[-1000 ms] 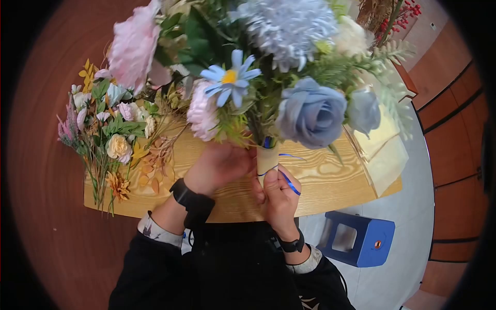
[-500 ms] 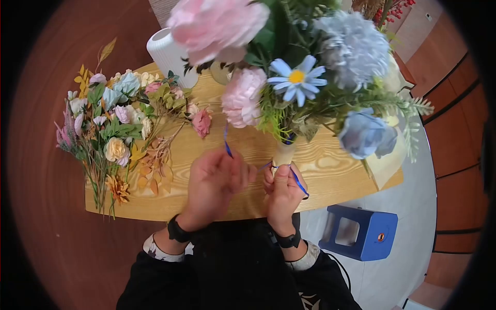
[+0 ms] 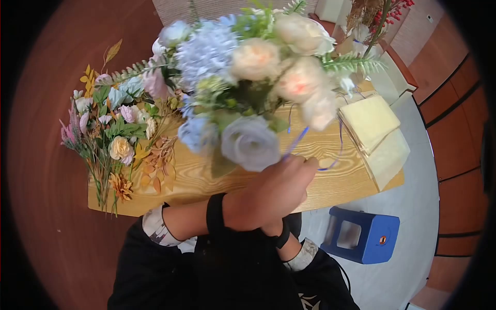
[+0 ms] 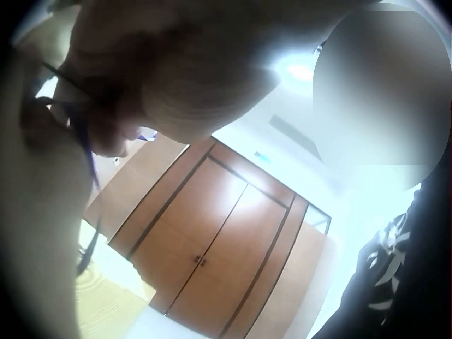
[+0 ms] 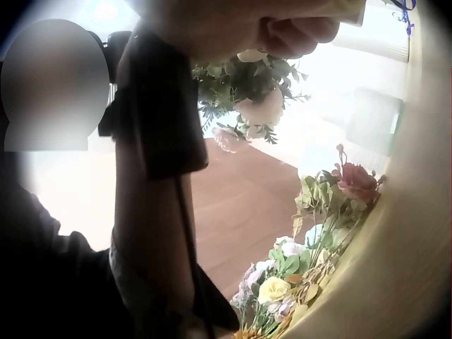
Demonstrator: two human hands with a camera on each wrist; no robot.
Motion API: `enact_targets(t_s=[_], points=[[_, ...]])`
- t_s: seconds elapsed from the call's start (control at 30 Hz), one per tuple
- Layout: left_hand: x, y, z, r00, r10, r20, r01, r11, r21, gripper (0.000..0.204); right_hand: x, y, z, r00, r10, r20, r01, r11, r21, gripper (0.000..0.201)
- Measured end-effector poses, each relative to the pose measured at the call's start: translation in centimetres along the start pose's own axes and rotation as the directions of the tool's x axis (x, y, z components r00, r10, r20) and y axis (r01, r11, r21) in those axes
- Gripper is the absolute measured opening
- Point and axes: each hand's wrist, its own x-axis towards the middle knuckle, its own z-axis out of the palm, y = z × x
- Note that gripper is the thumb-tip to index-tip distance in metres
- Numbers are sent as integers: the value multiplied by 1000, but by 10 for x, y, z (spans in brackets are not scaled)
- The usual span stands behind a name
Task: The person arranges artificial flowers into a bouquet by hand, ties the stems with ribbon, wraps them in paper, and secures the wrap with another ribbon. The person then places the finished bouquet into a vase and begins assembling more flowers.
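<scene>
A large bouquet (image 3: pixel 253 82) of artificial flowers is held up over the table, its heads slightly blurred and its wrapped stems hidden. Crossing to the right in front of it, my left hand (image 3: pixel 276 188) pinches a thin blue ribbon (image 3: pixel 297 142) just below a grey-blue rose (image 3: pixel 250 143). My right hand (image 3: pixel 271 226) is mostly covered by the left and holds the bouquet by its stems. In the left wrist view, dark ribbon (image 4: pixel 90 155) hangs beside curled fingers.
Loose artificial flowers (image 3: pixel 120 147) lie at the left of the wooden table (image 3: pixel 206 181). Folded cream wrapping sheets (image 3: pixel 371 124) lie on its right side. A blue stool (image 3: pixel 380 237) stands on the floor at right. Dried stems with red berries (image 3: pixel 395 15) are at the back right.
My left hand has moved from left of the stems across to the right, over the right hand. The bouquet has turned, so peach and cream flowers now face me.
</scene>
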Motion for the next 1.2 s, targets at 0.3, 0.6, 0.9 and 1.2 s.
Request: enact_targets(t_s=[0.3,0.6,0.9,1.2], points=[[-37,8,-45,923,313,-222,-324,946,-15,28,0,-4,-18,990,123,66,-131,982,136,23],[-46,-96,-15,853,-469,230,403,310,-861,26,-5,-41,-4,876,362,320,-424,893,150,29],[-17,-79,-5,949,-102,298,291,-78,-954,38,-5,-40,-12,846,413,337,-458,887,63,31],[-38,-56,-4,819,-448,360,224,-328,-918,9,-6,-21,-8,978,191,81,-189,981,-34,30]])
